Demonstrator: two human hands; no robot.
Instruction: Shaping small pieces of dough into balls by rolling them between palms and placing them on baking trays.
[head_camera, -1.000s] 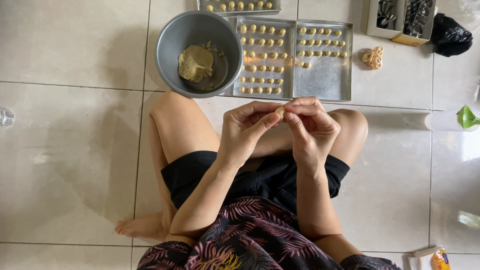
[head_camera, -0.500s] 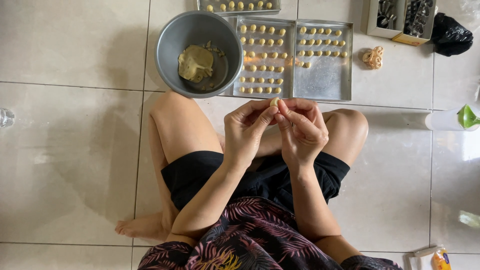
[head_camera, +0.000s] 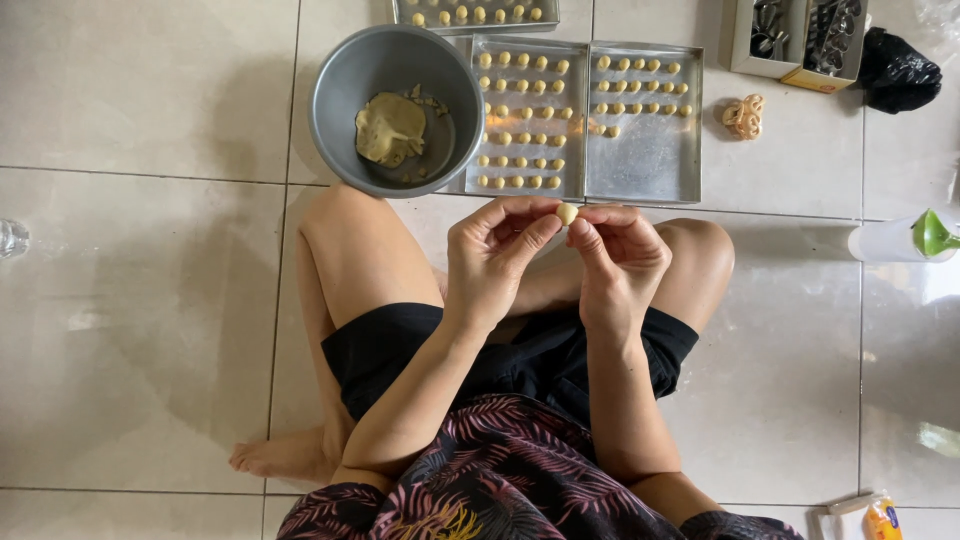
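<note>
Both hands, left hand (head_camera: 497, 255) and right hand (head_camera: 617, 258), pinch 1 small dough ball (head_camera: 567, 213) between fingertips, above tiled floor (head_camera: 130, 300), trays just beyond.

The floor (head_camera: 130, 300) is glossy pale tile. The bowl (head_camera: 335, 90) and baking trays (head_camera: 645, 165) are dull grey metal. The dough ball (head_camera: 567, 213) looks smooth and matt; the shorts (head_camera: 390, 350) are black cloth.

Left hand (head_camera: 497, 255) and right hand (head_camera: 617, 258) pinching a small pale dough ball (head_camera: 567, 213) between fingertips, above crossed knees, grey bowl (head_camera: 340, 95) holding a dough lump (head_camera: 390, 129), 2 metal trays (head_camera: 640, 160) of dough balls on tiled floor (head_camera: 130, 300)
</note>
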